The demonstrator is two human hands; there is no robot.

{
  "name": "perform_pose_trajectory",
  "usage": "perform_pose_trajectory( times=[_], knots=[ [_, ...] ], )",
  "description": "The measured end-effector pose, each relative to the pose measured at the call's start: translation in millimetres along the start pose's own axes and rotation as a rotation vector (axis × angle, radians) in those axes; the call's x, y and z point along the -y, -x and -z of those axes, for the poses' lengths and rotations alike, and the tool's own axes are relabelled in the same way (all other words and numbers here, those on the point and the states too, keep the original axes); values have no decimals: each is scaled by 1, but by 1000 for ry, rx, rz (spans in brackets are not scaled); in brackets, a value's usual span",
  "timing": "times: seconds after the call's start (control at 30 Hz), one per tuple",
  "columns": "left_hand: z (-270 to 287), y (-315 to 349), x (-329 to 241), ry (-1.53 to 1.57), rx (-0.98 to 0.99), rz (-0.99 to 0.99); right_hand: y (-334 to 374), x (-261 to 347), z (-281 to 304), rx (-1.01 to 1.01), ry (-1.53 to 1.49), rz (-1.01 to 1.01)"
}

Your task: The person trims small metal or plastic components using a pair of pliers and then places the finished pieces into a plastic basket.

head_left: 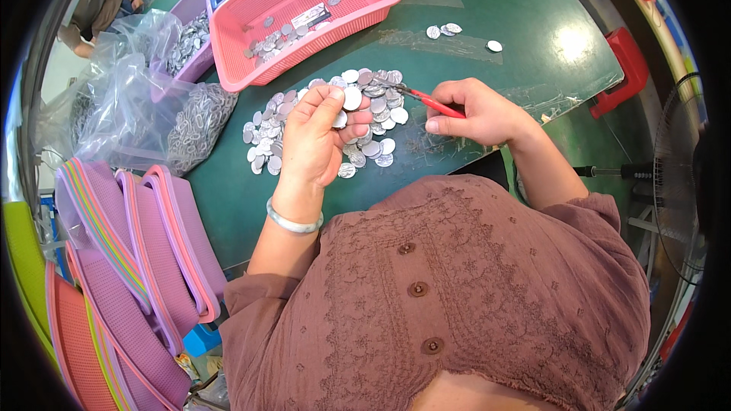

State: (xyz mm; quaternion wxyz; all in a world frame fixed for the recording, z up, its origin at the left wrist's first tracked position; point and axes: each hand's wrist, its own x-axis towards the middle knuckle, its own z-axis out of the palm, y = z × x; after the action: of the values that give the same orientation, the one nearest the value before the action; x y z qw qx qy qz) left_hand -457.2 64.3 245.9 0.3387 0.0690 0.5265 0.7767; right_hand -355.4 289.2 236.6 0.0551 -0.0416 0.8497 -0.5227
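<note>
In my left hand [316, 123] are a few round silver-coloured metal discs [351, 98], one pinched between thumb and forefinger and another lower, against the fingers. My right hand [474, 113] grips pliers with red handles [435, 102]. Their dark jaws point left, over the right side of a loose pile of similar discs [266, 137]. This pile lies on the green tabletop [304, 217], partly hidden behind my left hand. Some discs show a relief pattern, others a plain face.
A pink basket [228, 49] with some discs stands beyond the pile. To its left are a purple basket [199, 65] of metal parts and a clear plastic bag [114, 125] of metal links. Stacked baskets [171, 243] crowd the left. Several discs [494, 46] lie far right. Another person [103, 0] is far left.
</note>
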Motion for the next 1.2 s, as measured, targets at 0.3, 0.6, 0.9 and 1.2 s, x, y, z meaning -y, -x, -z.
perform_pose_trajectory(
  times=[0.3,0.6,0.9,1.2],
  knots=[
    [9,4,6,252,178,8,-3,6,-5,-20,48,86],
    [-2,7,9,274,87,-34,0,11,-1,45,137,15],
    [2,6,11,269,129,-36,-2,10,-2,9,220,109],
    [5,5,9,344,138,-1,-3,15,0,11,270,94]
  ],
)
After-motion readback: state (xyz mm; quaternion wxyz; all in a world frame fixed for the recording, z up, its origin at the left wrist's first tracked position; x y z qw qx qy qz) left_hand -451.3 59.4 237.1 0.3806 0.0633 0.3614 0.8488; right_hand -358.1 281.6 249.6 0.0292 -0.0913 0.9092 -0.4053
